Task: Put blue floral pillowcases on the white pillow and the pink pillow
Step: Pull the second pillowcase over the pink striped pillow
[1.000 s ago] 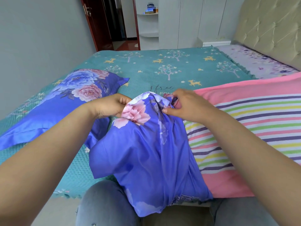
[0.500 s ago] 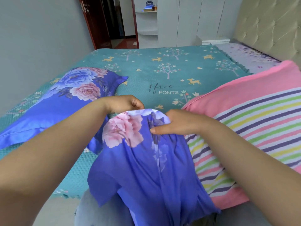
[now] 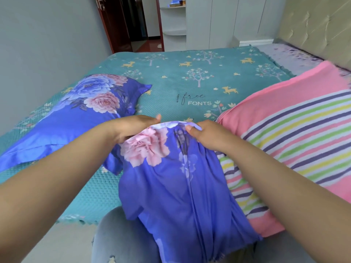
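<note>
A blue floral pillowcase [image 3: 171, 186] is bunched over the near corner of the pink striped pillow [image 3: 296, 133], which lies on the right of the bed. My left hand [image 3: 133, 128] grips the case's upper edge on the left, next to a pink flower print. My right hand [image 3: 205, 135] pinches the same edge on the right, against the pillow. The case hangs down over my knees. On the left of the bed lies another pillow [image 3: 76, 114] inside a blue floral case; its own colour is hidden.
The bed carries a teal cover [image 3: 190, 82] printed with trees and deer. A padded headboard [image 3: 313, 29] stands at the far right. A grey wall [image 3: 47, 44] runs along the left, with white cupboards [image 3: 218, 21] and a dark doorway [image 3: 133, 21] beyond the bed.
Both hands have pulled the case's gathered edge toward me and lower. The pink pillow's far end has risen and its near corner now sits deeper in the case.
</note>
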A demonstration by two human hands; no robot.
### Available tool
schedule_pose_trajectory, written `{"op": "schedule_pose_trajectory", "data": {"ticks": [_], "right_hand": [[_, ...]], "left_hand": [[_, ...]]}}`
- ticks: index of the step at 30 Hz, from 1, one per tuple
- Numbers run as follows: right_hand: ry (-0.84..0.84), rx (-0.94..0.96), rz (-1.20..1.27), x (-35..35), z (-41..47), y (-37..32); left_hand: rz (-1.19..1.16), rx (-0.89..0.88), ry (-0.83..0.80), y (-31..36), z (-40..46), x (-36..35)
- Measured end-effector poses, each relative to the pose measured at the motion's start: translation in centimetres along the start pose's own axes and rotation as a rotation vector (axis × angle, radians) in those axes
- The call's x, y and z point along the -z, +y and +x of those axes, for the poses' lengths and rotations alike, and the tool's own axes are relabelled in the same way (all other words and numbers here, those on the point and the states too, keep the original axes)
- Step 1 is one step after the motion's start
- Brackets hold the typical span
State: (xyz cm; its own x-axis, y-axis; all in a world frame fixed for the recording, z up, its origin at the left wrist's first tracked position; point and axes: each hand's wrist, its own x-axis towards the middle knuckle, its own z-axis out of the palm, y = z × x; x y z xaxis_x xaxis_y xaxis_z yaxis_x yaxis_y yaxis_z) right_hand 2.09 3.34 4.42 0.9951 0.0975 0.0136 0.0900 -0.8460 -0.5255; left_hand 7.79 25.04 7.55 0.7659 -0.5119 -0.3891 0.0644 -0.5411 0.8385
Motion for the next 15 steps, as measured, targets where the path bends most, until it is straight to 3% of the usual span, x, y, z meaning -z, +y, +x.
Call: {"op": "schedule_pose_trajectory", "data": {"ticks": [2,4,6,10,15], "right_hand": [[0.007,-0.048,-0.024,-0.3,1.3,0.3],[0.002,-0.076,-0.018,-0.3,2.1,0.4],[-0.002,-0.120,0.008,0.3,2.5,0.2],[-0.023,-0.312,0.088,1.8,3.3,-0.2],[-0.232,-0.334,-0.217,3.5,3.0,-1.3]], "left_hand": [[-0.235,0.004,-0.120,-1.4,-1.2,1.9],[-0.152,-0.084,-0.246,-2.8,-2.3,3.0],[-0.018,-0.181,-0.242,-3.9,-2.7,3.0],[0.051,-0.250,-0.028,-2.4,-2.9,-0.9],[0.137,-0.263,0.307,-1.0,-1.0,-3.4]]}}
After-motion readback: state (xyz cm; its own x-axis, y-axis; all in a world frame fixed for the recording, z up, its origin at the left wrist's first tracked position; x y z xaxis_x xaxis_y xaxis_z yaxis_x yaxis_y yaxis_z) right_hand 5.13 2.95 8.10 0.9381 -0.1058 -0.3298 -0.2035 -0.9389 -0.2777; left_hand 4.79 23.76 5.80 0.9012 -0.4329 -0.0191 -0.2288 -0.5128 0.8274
